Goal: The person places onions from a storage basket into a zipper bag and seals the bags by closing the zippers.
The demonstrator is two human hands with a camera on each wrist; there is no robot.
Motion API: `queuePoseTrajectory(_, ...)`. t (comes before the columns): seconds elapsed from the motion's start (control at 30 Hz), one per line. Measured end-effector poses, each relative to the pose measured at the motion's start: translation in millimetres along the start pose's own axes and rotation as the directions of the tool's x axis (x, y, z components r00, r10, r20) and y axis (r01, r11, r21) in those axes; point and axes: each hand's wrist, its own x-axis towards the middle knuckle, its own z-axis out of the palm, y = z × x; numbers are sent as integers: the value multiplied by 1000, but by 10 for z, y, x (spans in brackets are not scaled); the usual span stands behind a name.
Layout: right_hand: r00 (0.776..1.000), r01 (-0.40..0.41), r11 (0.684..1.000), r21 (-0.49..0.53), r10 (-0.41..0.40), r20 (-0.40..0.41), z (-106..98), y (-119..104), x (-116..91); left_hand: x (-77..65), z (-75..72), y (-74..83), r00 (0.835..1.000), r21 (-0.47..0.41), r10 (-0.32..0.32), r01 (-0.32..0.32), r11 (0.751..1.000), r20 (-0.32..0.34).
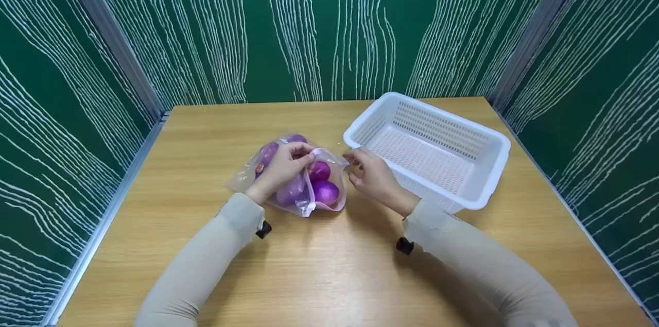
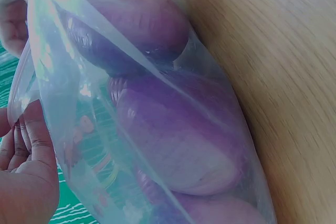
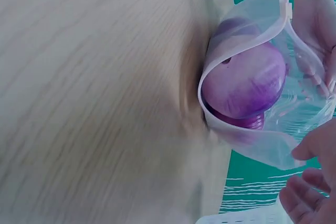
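Note:
A clear zip bag (image 1: 329, 154) with a pale pink rim lies on the table, its mouth open to the right. Several red onions (image 1: 326, 192) fill it; smooth purple skins show through the film in the left wrist view. My left hand (image 1: 284, 166) reaches over the bag and pinches the rim of its mouth between thumb and fingers. On the opposite side, my right hand (image 1: 373, 173) holds the rim's far corner at its fingertips, with the other fingers curled apart from it. A white slider (image 1: 311, 207) sits at the rim's near end.
A white perforated plastic basket (image 1: 502, 162) stands to the right, close behind my right hand, with nothing in it. The wooden table (image 1: 329, 275) is bordered by green, white-lined walls (image 1: 355, 33) at the back and both sides.

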Motion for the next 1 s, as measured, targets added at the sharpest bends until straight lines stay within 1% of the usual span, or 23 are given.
queuePoseTrajectory(0.13,997,-42,999,23,41,58,39,59,21,7,0,9,1000,19,-5,5,1000,-5)
queuePoseTrajectory(0.3,994,-60,997,50,55,97,62,77,47,7,1,22,1000,37,-8,9,999,-16)
queuePoseTrajectory(0.37,994,-56,997,49,51,101,59,73,61,-3,-5,36,1000,47,-16,17,999,-17)
queuePoseTrajectory(0.53,997,-23,998,64,18,78,30,60,103,-12,-26,79,999,43,-45,45,998,-22)
queuePoseTrajectory(0.73,999,34,996,77,-37,38,-17,45,143,3,-75,107,997,-8,-64,64,998,-40)
queuePoseTrajectory(0.87,996,86,992,88,-88,14,-45,21,180,-2,-144,143,997,-66,-73,71,995,-26)
queuePoseTrajectory(0.93,995,95,991,93,-96,6,-69,-7,201,-10,-183,170,997,-84,-72,70,994,-14)
queuePoseTrajectory(1.0,996,86,991,102,-87,6,-98,-33,222,-19,-220,200,997,-88,-76,75,993,-8)
